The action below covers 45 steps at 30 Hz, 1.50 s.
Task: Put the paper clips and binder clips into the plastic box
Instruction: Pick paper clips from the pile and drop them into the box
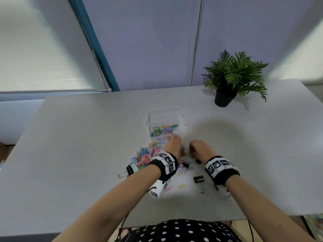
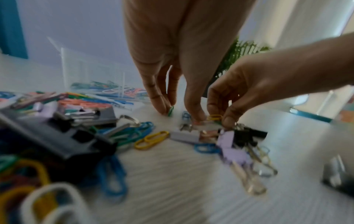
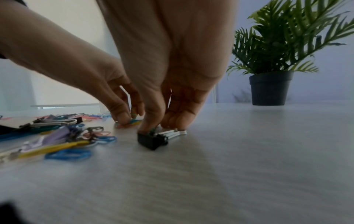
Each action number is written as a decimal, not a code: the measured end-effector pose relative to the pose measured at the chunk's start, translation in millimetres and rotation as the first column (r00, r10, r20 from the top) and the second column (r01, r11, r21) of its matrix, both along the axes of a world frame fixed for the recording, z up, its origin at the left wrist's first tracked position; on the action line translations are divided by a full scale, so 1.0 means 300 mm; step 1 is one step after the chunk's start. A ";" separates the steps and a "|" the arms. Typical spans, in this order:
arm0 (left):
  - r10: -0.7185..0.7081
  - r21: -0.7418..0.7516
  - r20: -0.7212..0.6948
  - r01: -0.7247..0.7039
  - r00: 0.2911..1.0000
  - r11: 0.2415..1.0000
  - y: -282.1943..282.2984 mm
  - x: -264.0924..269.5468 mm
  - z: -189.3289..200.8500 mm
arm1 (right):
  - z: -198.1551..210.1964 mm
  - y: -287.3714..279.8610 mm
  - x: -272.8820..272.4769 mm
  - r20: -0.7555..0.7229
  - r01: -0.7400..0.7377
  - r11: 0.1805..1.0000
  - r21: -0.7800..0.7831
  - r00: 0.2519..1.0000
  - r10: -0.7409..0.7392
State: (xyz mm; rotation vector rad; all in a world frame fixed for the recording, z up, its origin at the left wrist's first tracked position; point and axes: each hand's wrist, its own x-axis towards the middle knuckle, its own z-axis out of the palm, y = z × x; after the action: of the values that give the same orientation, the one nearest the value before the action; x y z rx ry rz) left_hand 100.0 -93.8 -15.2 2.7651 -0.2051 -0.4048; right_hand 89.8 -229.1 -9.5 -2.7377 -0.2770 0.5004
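Observation:
A clear plastic box [image 1: 181, 119] stands open at mid-table, with coloured paper clips [image 1: 163, 130] in its near compartment. A loose pile of paper clips [image 1: 144, 155] lies in front of it to the left. My left hand [image 2: 180, 113] reaches down just in front of the box, and its fingertips pinch a few paper clips [image 3: 127, 123] against the table. Close beside it, my right hand [image 3: 161, 128] pinches a small black binder clip [image 3: 152, 141] that lies on the table. Small lilac and black binder clips [image 2: 232, 141] lie between my wrists.
A large black binder clip with a mint one [image 1: 131, 169] lies left of my left wrist. Another black binder clip [image 1: 199, 179] sits near my right wrist, with a pink and a yellow paper clip [image 1: 180, 186] beside it. A potted fern [image 1: 232, 77] stands at the back right.

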 end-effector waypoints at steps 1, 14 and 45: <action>0.002 0.014 0.005 -0.002 1.000 1.000 -0.004 -0.004 -0.007 | -0.003 0.001 -0.004 0.006 0.005 1.000 0.019 1.000 -0.005; -0.146 0.038 -0.081 0.149 0.986 0.988 0.017 0.011 0.029 | 0.036 0.009 -0.024 -0.053 0.140 0.975 0.175 0.990 -0.133; -0.302 -0.147 0.065 0.308 0.951 0.940 0.134 0.013 0.164 | 0.001 0.025 -0.044 -0.020 -0.133 0.989 0.068 0.991 0.135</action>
State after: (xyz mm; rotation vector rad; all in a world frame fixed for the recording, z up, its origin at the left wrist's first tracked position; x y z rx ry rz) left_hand 103.8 -53.8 34.0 2.5919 -0.6536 -0.3894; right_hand 76.6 -221.7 -9.1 -2.6583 -0.4655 0.5490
